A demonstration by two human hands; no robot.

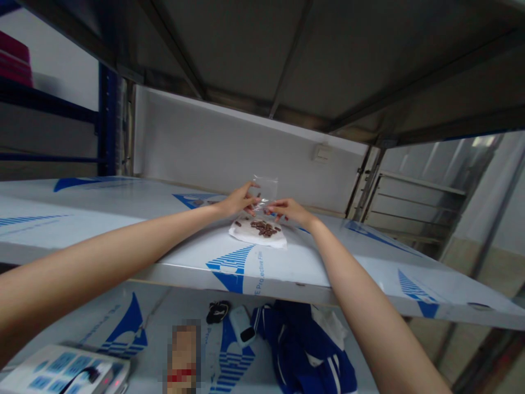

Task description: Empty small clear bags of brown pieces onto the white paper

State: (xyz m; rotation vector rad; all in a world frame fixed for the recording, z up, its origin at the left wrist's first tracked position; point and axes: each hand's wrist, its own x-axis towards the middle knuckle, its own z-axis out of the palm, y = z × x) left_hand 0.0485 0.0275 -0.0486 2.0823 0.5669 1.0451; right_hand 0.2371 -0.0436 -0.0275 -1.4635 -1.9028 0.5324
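A clear plastic bag (pixel 265 192) stands up above the shelf, its sides pinched between my left hand (pixel 240 201) and my right hand (pixel 287 210). Its lower part is hard to make out against the fingers. Just below the hands lies a crumpled white sheet (pixel 256 234) bearing a cluster of small brown capsule-like pieces (pixel 263 228). A few pieces lie apart from the cluster. Neither hand touches the sheet, as far as I can see.
The hands work on a metal shelf (pixel 172 241) covered in blue-printed protective film, with another shelf (pixel 262 49) close overhead. A wall switch (pixel 322 154) sits behind. On the lower shelf lie a blue-and-white garment (pixel 303 350) and a white device (pixel 61 372).
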